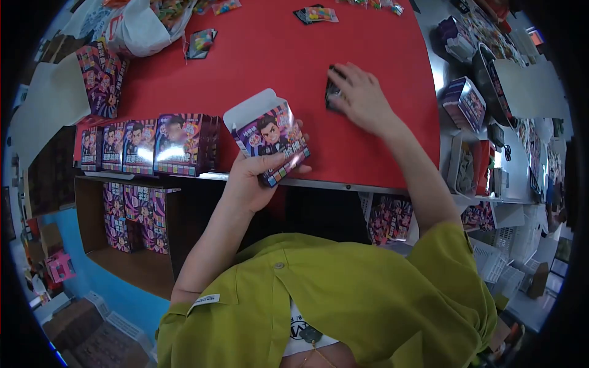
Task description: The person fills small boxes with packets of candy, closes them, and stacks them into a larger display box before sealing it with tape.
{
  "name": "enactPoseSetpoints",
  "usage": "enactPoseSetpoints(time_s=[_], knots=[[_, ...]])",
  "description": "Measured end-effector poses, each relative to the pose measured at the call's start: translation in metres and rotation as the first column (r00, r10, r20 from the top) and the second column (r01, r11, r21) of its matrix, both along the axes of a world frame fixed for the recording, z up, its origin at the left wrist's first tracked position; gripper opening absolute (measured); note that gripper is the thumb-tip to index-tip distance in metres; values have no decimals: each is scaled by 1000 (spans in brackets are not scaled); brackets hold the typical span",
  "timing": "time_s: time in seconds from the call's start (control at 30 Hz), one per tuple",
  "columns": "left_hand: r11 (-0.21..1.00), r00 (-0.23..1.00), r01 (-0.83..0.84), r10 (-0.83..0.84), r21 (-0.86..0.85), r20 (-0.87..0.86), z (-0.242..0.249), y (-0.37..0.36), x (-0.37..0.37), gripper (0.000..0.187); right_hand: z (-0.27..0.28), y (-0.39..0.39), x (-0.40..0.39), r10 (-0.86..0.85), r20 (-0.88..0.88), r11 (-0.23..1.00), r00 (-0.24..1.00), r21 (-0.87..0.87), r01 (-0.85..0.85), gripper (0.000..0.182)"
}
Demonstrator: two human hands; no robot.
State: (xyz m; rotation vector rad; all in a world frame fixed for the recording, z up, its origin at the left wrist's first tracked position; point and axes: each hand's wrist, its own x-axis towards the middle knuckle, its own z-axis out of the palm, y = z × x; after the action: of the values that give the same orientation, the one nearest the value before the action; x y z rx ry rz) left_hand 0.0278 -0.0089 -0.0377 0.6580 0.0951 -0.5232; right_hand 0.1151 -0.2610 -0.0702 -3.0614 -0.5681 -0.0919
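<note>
My left hand (261, 172) is wrapped around the lower part of a purple printed card box (268, 132). The box is tilted, and its white top flap (251, 105) stands open at the upper end. What lies inside the box cannot be made out. Farther right, my right hand (362, 98) reaches over a small black packet (331, 89) on the red tabletop (270, 43). Its fingers are apart, spread across the packet, which they partly cover.
Several matching boxes (138, 147) stand in a row along the table's front left edge. Below them, a brown carton (129, 264) holds more. Candy packets (320, 13) and a white plastic bag (138, 30) lie toward the back. A metal counter (457, 126) with boxes borders the right.
</note>
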Motion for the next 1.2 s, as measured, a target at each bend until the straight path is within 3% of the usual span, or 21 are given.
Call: enactPoseSetpoints(time_s=[0.07,0.23,0.3,0.33,0.4,0.47,0.6,0.7,0.8,0.93,1.0,1.13,1.2], knots=[[1000,1000,-20,20,10,5,-3,4,-1,68,9,17,-62,156,-58,985,986,77,-151,56],[982,999,25,-18,186,-37,10,12,-10,53,17,33,-119,197,-110,951,974,263,-162,54],[976,999,15,-6,216,-43,17,8,-15,43,18,30,-117,91,-141,783,986,622,17,53],[970,998,2,12,242,-58,20,7,-18,34,16,27,-116,96,-138,779,986,627,12,53],[978,998,38,-25,207,-66,20,2,-19,34,12,20,-114,-70,-64,957,995,277,85,53],[985,992,97,-84,144,-94,14,-8,-15,34,13,22,-113,-65,-70,952,995,295,82,53],[966,983,180,-170,183,-70,13,-18,-9,36,24,29,-102,-51,-154,941,987,325,99,52],[974,988,146,-134,172,-83,14,-8,-9,37,26,25,-94,-51,-272,923,961,354,149,53],[979,999,47,-47,201,-4,10,2,-13,49,29,22,-88,-83,-364,918,928,334,212,49],[979,998,67,-68,193,0,7,9,-14,48,36,23,-91,-65,-291,896,955,403,184,45],[978,997,71,-69,197,-19,6,7,-17,47,39,22,-95,20,-523,658,852,649,382,41],[982,989,125,-111,140,-103,10,1,-19,42,54,9,-98,-15,-352,633,936,722,281,41],[969,969,227,-215,101,-123,14,-8,-21,44,63,8,-89,-8,-210,165,978,964,209,38]])
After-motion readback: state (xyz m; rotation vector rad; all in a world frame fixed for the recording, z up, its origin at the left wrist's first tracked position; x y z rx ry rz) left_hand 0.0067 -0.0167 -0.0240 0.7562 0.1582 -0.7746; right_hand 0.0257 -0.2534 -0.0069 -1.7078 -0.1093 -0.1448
